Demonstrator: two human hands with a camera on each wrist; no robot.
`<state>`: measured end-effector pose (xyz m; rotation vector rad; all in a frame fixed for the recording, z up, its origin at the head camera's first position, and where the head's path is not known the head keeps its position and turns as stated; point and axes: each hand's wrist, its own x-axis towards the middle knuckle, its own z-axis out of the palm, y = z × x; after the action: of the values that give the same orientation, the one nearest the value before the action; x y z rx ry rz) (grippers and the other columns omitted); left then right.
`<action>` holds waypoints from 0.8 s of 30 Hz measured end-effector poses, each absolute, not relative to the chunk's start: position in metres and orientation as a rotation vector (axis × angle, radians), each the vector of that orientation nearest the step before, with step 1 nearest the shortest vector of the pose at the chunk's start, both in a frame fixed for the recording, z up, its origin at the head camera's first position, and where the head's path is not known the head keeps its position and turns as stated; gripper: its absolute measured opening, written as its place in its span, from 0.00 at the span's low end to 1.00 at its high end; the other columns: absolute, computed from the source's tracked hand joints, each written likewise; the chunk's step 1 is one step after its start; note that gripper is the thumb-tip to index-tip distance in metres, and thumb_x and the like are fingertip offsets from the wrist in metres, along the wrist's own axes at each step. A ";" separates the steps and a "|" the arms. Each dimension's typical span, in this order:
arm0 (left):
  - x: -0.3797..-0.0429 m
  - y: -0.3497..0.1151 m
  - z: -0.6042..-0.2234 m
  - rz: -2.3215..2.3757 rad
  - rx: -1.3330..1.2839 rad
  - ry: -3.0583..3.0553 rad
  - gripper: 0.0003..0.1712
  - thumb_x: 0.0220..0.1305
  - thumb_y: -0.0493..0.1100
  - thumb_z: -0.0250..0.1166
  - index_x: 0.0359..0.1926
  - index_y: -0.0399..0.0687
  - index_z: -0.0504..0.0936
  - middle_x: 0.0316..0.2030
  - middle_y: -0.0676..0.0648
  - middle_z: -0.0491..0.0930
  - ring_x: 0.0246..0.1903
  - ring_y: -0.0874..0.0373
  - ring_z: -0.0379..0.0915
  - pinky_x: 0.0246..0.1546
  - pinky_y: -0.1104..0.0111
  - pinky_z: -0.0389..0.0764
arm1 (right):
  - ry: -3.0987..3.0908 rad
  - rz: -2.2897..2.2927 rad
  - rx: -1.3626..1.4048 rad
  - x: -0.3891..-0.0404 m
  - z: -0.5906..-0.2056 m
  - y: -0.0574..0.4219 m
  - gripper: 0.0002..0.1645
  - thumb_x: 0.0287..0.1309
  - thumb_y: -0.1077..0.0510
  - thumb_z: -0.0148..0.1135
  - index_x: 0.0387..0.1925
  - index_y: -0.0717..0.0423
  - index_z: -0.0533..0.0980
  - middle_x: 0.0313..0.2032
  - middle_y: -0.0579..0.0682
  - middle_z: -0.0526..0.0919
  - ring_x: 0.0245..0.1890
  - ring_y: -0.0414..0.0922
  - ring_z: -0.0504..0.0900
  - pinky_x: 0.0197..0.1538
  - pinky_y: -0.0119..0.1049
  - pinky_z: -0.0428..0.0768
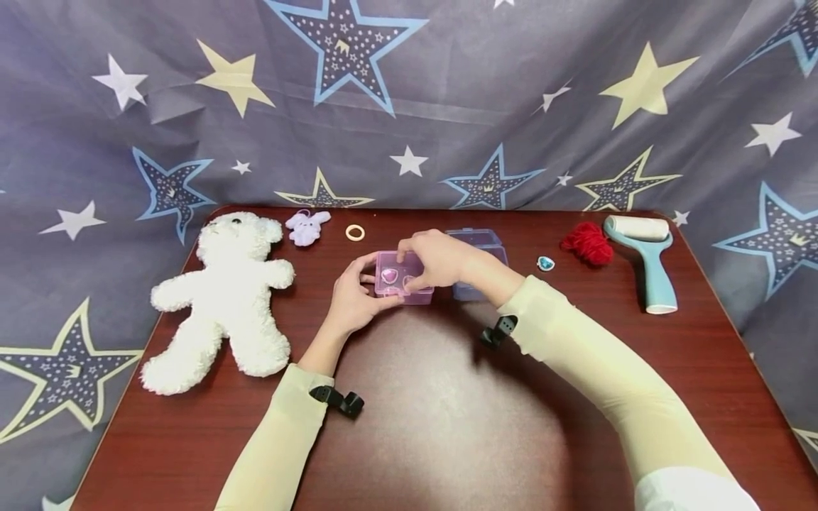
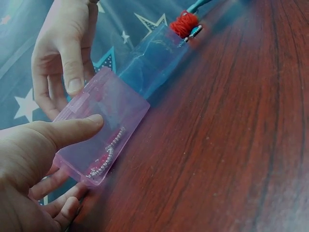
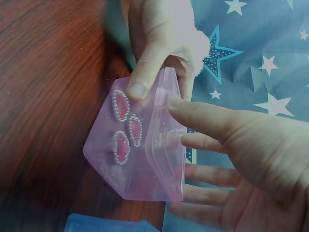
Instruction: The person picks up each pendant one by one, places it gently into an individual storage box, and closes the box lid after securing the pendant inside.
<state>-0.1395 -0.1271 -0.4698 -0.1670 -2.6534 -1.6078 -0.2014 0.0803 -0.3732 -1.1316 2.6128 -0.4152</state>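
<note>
With left hand (image 1: 353, 299) clamped round pink box (image 3: 136, 168), right hand (image 1: 439, 258) pinching it too, probably adjusting the lid (image 3: 169, 169); next, brace it steady.

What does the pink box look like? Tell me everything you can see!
The pink box is see-through and looks like plastic, with straight edges and a lid. Inside are three pink gem pieces edged with silvery beads. The left hand grips it, thumb across one face; the right hand has its thumb at the lid's edge. In the head view, it sits left of the blue box. I can't tell whether it touches the table.
</note>
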 end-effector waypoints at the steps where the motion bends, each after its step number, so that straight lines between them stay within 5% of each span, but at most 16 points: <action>1: -0.139 -0.127 -0.470 -1.609 -0.169 -2.649 0.55 0.42 0.43 0.90 0.72 0.46 0.75 0.64 0.42 0.81 0.50 0.46 0.85 0.44 0.70 0.83 | 2.617 -0.415 -1.125 -0.200 -0.374 0.080 0.30 0.54 0.46 0.82 0.53 0.55 0.82 0.46 0.56 0.87 0.47 0.52 0.83 0.57 0.48 0.81; 10: -0.141 -0.126 -0.470 -1.616 -0.158 -2.654 0.55 0.43 0.43 0.90 0.73 0.46 0.74 0.64 0.42 0.81 0.51 0.46 0.85 0.43 0.73 0.82 | 2.627 -0.444 -1.145 -0.197 -0.377 0.085 0.30 0.57 0.46 0.80 0.57 0.55 0.83 0.52 0.55 0.87 0.53 0.52 0.84 0.62 0.49 0.81; 15: -0.141 -0.125 -0.470 -1.617 -0.168 -2.652 0.55 0.43 0.43 0.90 0.73 0.47 0.74 0.64 0.42 0.81 0.51 0.45 0.85 0.45 0.67 0.83 | 2.603 -0.464 -1.194 -0.199 -0.373 0.091 0.30 0.59 0.47 0.79 0.59 0.57 0.83 0.56 0.56 0.87 0.59 0.53 0.84 0.68 0.49 0.79; 24: -0.138 -0.126 -0.467 -1.597 -0.177 -2.667 0.55 0.43 0.43 0.90 0.74 0.47 0.74 0.63 0.42 0.81 0.51 0.46 0.84 0.47 0.64 0.84 | 2.638 -0.513 -1.217 -0.200 -0.353 0.113 0.22 0.68 0.51 0.69 0.58 0.57 0.83 0.54 0.57 0.87 0.54 0.54 0.85 0.65 0.50 0.80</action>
<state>-0.1379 -0.1256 -0.4673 -0.1773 -2.6674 -1.5975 -0.2003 0.1130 -0.3529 -1.2171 2.6378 -0.5129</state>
